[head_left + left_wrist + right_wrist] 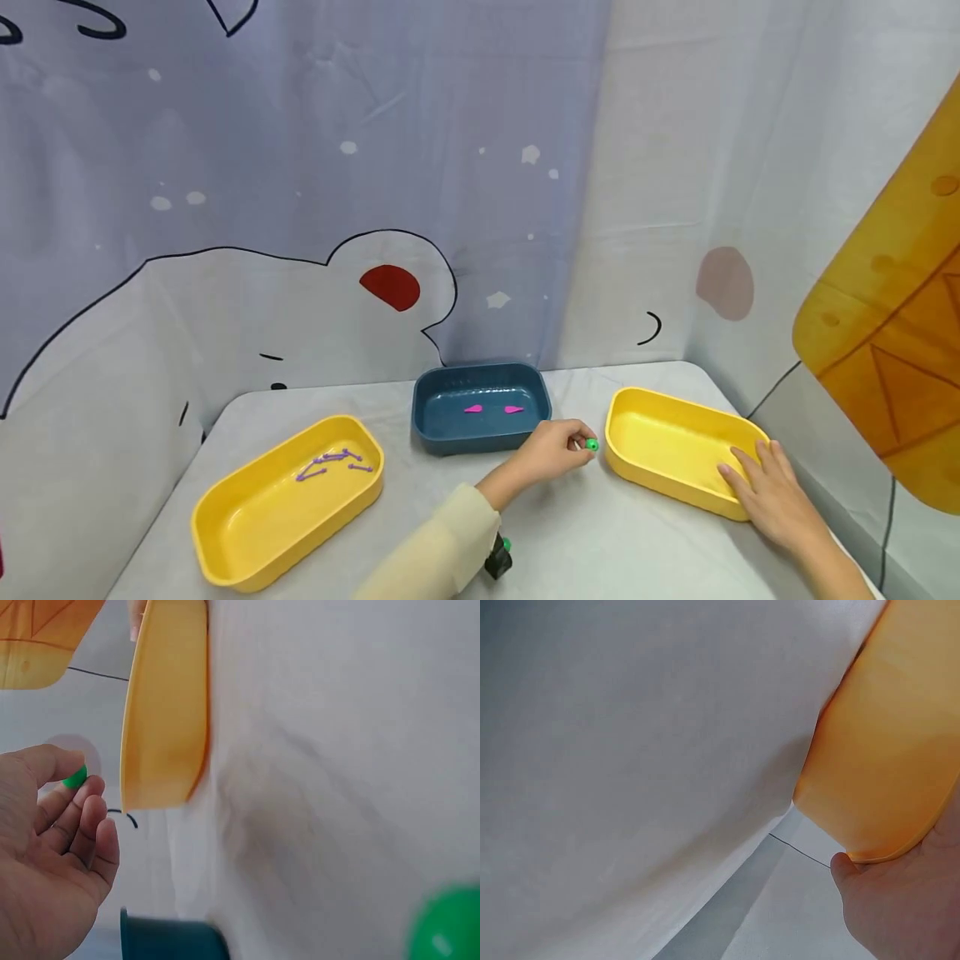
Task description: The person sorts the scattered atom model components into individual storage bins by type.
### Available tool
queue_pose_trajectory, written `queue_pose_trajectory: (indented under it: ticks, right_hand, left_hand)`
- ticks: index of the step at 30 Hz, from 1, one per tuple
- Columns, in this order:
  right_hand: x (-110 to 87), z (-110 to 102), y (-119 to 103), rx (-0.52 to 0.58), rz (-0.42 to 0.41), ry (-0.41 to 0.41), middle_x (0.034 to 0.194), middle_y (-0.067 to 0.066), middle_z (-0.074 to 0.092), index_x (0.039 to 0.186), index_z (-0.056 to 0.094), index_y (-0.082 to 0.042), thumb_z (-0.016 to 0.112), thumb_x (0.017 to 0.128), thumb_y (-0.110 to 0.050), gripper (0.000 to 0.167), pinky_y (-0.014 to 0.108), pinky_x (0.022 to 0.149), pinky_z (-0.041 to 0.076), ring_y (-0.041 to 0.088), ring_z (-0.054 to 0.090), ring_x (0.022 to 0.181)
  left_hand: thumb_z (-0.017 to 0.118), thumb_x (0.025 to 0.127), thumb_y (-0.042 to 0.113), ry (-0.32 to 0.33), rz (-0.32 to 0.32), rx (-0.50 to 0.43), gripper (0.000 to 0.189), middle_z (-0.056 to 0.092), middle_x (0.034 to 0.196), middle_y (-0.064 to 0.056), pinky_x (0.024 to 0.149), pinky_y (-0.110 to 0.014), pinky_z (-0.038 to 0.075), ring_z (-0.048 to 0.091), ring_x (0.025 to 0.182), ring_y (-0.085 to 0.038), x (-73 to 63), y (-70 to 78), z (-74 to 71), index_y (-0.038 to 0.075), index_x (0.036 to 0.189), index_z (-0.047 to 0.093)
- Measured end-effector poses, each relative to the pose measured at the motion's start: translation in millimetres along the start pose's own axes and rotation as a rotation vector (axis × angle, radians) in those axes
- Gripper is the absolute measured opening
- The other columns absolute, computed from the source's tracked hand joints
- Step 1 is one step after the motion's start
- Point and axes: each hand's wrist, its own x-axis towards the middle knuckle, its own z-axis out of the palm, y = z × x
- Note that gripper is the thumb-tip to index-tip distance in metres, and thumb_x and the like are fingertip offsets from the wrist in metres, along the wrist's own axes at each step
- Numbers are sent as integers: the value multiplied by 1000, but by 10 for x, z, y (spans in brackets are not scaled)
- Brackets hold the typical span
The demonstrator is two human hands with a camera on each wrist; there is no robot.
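My left hand pinches a small round green bead between thumb and fingertip, to the left of a yellow tray. The bead peeks out between the fingertips in the left wrist view, with the other fingers loosely curled below it. On that tray's right end rests my right hand, its fingers spread over the rim. In the right wrist view, one fingertip shows outside the tray's edge. Another green round thing looms blurred in the left wrist view's lower corner.
A dark teal tray behind my left hand holds two pink drop-shaped pieces. At the left, another yellow tray contains several purple stick-like pieces. Printed cloth curtains rise behind the white-covered table.
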Motion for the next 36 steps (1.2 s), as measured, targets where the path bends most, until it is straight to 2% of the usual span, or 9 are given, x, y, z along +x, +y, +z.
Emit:
queue_pose_trajectory:
  ticks: [6, 12, 16, 20, 24, 30, 36]
  right_hand:
    - [0, -11, -7, 15, 1, -2, 155, 47, 8, 147, 36, 15, 33, 109, -50, 75, 78, 111, 7, 55, -13, 149]
    - [-11, 13, -28, 16, 0, 7, 155, 46, 10, 147, 37, 14, 35, 109, -49, 74, 78, 111, 9, 54, -12, 149]
    - [-18, 34, -13, 18, -2, 13, 155, 45, 10, 147, 38, 13, 36, 109, -49, 73, 78, 111, 9, 53, -11, 150]
    - [-21, 35, -5, 14, 7, 15, 156, 45, 10, 147, 38, 13, 35, 109, -50, 74, 77, 111, 9, 53, -10, 150]
    - [-23, 23, -19, 13, 6, 23, 156, 45, 10, 146, 39, 13, 35, 109, -49, 73, 78, 111, 10, 53, -11, 150]
    - [-17, 15, -51, 18, 7, 18, 157, 44, 11, 147, 40, 12, 36, 109, -50, 73, 78, 111, 11, 51, -13, 150]
    - [-23, -1, -44, 4, 9, 20, 156, 44, 11, 146, 40, 13, 36, 109, -50, 73, 77, 111, 11, 52, -12, 150]
  left_hand:
    - [73, 93, 23, -21, -25, -11, 12, 60, 83, 14, 64, -15, 46, 52, 75, -1, 263, 190, 105, 17, 103, 72]
    - [73, 94, 26, -30, -50, 45, 15, 60, 85, 13, 67, -15, 47, 53, 77, -3, 525, 323, 191, 16, 106, 72]
    - [73, 95, 26, -29, -89, 72, 17, 60, 86, 12, 69, -15, 47, 53, 78, -3, 656, 391, 243, 16, 109, 73]
    - [72, 95, 26, -26, -102, 80, 15, 60, 86, 12, 69, -15, 47, 54, 77, -2, 752, 467, 276, 17, 106, 72]
    - [72, 95, 25, -23, -117, 50, 13, 61, 87, 11, 68, -15, 48, 54, 78, -3, 830, 515, 289, 17, 105, 72]
    - [73, 94, 23, 1, -170, 42, 15, 62, 88, 10, 70, -16, 48, 55, 79, -3, 932, 482, 287, 16, 107, 73]
    - [72, 95, 26, 18, -183, 42, 21, 65, 90, 10, 72, -17, 49, 56, 81, -3, 1040, 494, 301, 14, 113, 74]
